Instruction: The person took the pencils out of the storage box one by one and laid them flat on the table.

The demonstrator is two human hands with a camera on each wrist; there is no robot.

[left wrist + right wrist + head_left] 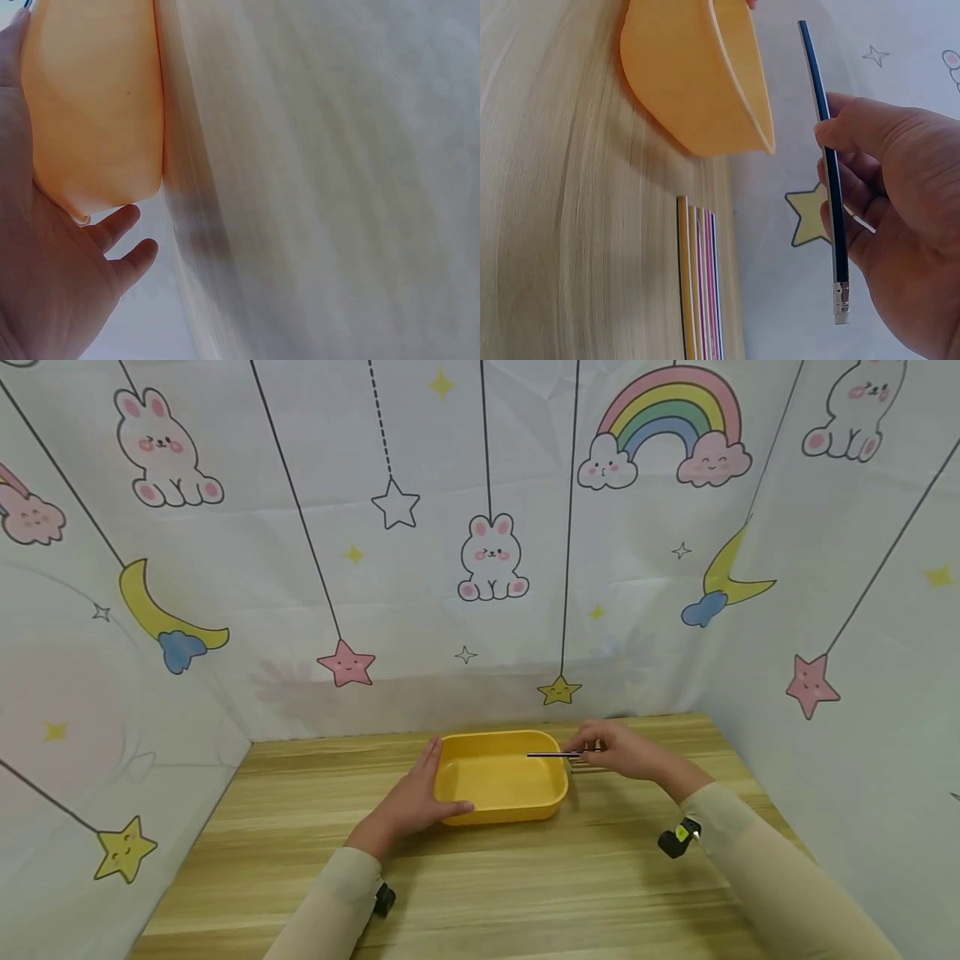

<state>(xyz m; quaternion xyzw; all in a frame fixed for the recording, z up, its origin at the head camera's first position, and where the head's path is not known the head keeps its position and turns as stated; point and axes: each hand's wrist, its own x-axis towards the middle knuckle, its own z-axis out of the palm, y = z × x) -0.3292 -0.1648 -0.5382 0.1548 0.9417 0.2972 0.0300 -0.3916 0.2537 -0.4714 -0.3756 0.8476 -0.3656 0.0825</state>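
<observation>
A yellow plastic tray (498, 817) with rounded corners sits on the table. My left hand (408, 797) holds its left end, thumb (461, 808) along the front rim and fingers reaching to the back left corner. In the left wrist view, two fingers (135, 259) stick out past the tray's end. My right hand (618, 750) pinches a dark blue pencil (829, 161) with silver stripes between thumb and fingers. Its metal band and white eraser (841, 304) hang at the lower end in the right wrist view. In the head view, the pencil's other end overlaps the tray's right rim.
Several coloured pencils (697, 277) lie side by side on the table beside the tray's right end, partly behind my right hand in the head view. The wood-grain table (525, 893) meets a printed cloth backdrop (420, 602) at the back and both sides.
</observation>
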